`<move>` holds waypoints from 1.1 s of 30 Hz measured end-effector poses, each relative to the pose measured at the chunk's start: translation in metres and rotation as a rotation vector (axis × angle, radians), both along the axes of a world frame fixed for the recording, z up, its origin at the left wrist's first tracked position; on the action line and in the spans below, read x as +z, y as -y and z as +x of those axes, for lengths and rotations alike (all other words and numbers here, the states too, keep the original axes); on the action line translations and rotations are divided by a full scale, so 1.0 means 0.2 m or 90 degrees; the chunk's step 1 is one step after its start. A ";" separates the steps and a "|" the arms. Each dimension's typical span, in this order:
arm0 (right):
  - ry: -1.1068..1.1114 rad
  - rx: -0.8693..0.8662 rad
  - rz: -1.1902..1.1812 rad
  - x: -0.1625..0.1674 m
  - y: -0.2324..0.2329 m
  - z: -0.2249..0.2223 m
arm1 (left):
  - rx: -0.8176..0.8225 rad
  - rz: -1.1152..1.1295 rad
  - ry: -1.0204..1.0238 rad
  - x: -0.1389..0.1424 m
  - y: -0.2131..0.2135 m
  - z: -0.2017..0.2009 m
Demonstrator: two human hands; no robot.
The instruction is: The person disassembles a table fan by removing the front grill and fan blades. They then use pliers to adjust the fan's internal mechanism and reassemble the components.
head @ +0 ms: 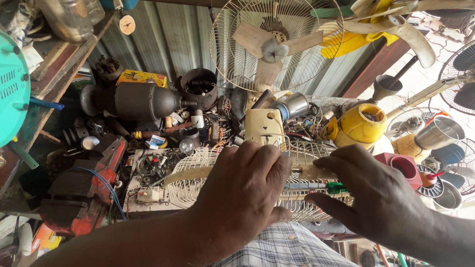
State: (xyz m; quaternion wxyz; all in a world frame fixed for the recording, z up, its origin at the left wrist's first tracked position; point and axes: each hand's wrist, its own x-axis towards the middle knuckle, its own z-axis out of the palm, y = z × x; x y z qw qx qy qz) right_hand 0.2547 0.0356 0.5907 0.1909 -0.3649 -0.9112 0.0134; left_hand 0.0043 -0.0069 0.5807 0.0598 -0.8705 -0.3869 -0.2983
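A cream wire fan guard (194,178) lies flat on the cluttered bench in front of me, with cream fan blades showing through its mesh. My left hand (240,189) rests palm down on the middle of the guard, fingers curled over it. To its right, my right hand (376,191) hovers with fingers spread by the guard's right edge. A screwdriver with a green handle (336,187) lies under its fingers; whether the hand grips it is hidden.
An orange bench vise (85,188) stands at the left. A dark motor (137,100) and small parts crowd the back. A caged fan (273,38) leans on the metal wall. A yellow motor housing (362,124), a red cup (404,166) and other fans sit right.
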 end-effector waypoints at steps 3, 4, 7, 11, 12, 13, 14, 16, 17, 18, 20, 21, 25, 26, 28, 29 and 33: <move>-0.028 0.053 0.064 -0.04 0.01 0.00 | -0.002 0.004 0.020 -0.02 0.01 0.00; -0.034 0.071 0.085 -0.04 0.01 0.00 | -0.009 0.008 0.027 -0.02 0.01 0.00; -0.012 0.000 0.052 -0.06 0.01 0.01 | -0.012 0.011 0.016 -0.04 0.01 0.01; -0.013 0.014 0.064 -0.06 0.01 0.01 | -0.013 0.037 0.013 -0.06 0.00 0.01; -0.018 0.022 0.066 -0.06 0.01 0.01 | -0.014 0.041 0.014 -0.08 0.01 0.01; -0.022 0.030 0.067 -0.07 0.01 0.02 | -0.015 0.045 0.016 -0.09 0.01 0.02; -0.028 0.038 0.077 -0.07 0.01 0.03 | -0.014 0.060 0.023 -0.11 0.01 0.02; -0.041 0.055 0.097 -0.09 0.01 0.04 | -0.011 0.090 0.037 -0.16 0.01 0.03; -0.045 0.081 0.107 -0.10 0.00 0.04 | -0.021 0.073 0.041 -0.18 0.00 0.04; -0.050 0.107 0.118 -0.11 -0.01 0.05 | -0.030 0.055 0.045 -0.21 0.00 0.04; -0.054 0.128 0.141 -0.16 -0.04 0.05 | -0.032 0.073 0.039 -0.27 -0.04 0.04; -0.053 0.125 0.152 -0.19 -0.06 0.04 | -0.022 0.106 0.031 -0.29 -0.06 0.03; -0.089 0.184 0.196 -0.31 -0.10 0.04 | -0.008 0.284 -0.051 -0.39 -0.13 -0.02; -0.090 0.181 0.203 -0.34 -0.09 0.05 | -0.018 0.258 -0.018 -0.41 -0.15 -0.01; -0.090 0.182 0.216 -0.38 -0.08 0.06 | -0.031 0.204 0.048 -0.44 -0.16 -0.01; -0.095 0.172 0.214 -0.40 -0.07 0.07 | -0.026 0.206 0.046 -0.46 -0.15 -0.02; -0.102 0.110 0.206 -0.44 -0.07 0.08 | -0.051 0.197 0.064 -0.48 -0.14 -0.06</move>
